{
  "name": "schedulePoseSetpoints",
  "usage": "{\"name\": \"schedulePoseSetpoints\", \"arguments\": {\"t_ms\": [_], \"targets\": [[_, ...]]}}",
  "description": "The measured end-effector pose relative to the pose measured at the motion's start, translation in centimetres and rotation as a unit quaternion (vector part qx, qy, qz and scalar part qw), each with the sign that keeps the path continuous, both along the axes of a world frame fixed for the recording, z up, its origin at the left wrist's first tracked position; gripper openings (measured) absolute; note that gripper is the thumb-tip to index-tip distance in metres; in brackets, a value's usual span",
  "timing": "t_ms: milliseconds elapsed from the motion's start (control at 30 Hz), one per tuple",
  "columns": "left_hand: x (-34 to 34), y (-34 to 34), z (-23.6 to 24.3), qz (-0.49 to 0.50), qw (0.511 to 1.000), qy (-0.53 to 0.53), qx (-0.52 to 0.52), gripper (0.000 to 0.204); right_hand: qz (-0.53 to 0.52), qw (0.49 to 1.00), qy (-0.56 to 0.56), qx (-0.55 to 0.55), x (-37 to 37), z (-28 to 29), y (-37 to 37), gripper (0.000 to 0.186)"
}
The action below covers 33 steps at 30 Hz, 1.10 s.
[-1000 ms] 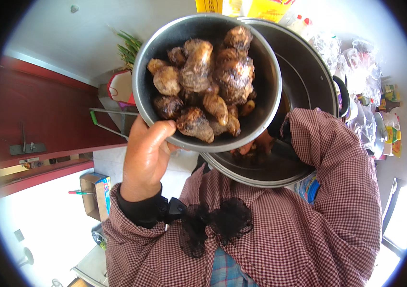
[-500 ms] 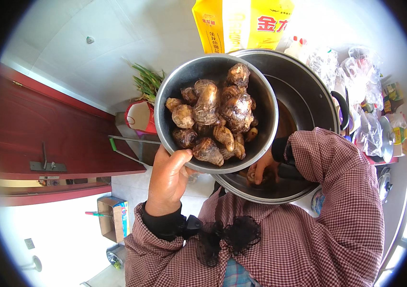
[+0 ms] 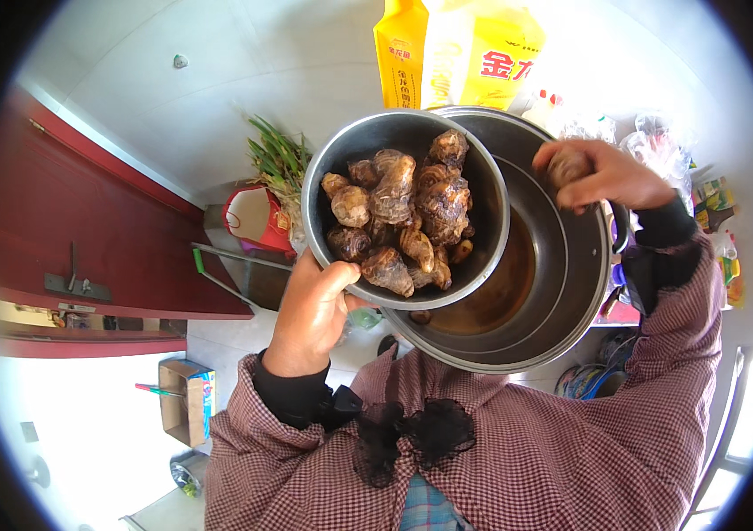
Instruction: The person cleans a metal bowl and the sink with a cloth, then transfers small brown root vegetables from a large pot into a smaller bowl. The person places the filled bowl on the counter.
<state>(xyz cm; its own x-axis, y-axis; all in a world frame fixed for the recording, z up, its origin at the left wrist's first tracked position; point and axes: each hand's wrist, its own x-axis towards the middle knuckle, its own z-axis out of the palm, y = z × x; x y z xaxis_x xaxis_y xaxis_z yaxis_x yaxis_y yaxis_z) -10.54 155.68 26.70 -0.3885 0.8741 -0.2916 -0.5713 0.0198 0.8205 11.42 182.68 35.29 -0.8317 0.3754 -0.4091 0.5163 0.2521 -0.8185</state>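
My left hand (image 3: 304,320) grips the near left rim of a metal bowl (image 3: 486,190), thumb on top. Inside the bowl lie several brown, wet-looking taro roots (image 3: 391,190). The bowl is held tilted toward me above the left part of a large dark pot (image 3: 578,283) with a side handle. Shallow brownish water (image 3: 518,265) covers part of the pot's bottom, and a small taro piece (image 3: 420,317) shows in it below the bowl. Over the pot's far right rim, my right hand (image 3: 617,180) is closed around one taro (image 3: 568,166).
Behind the pot stands a yellow package (image 3: 474,57). Clear plastic bags (image 3: 655,146) crowd the far right. To the left are long green leafy stalks (image 3: 274,159), a red bag (image 3: 288,232) and a red door (image 3: 93,212). A cardboard box (image 3: 183,403) sits on the floor.
My right hand has risen out of the pot's near part to its far right rim, now with a taro in it. My left hand still holds the bowl, which sits slightly lower in view.
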Motion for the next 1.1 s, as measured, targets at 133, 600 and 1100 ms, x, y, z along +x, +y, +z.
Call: {"name": "schedulePoseSetpoints", "arguments": {"t_ms": [133,600,1100], "targets": [[-0.5,0.3,-0.2,-0.023,1.0,-0.002,0.005,0.052,0.07,0.964,0.15,0.21,-3.7,5.6,-3.9,0.047],[-1.2,1.3,-0.1,-0.06,0.998,-0.028,0.012,0.05,0.046,0.987,0.133,0.076,-13.4,0.9,-5.6,0.042],[-2.2,0.8,-0.8,-0.066,0.995,-0.062,0.045,0.048,-0.02,0.92,0.163,0.356,-4.1,0.0,-10.5,0.05]]}}
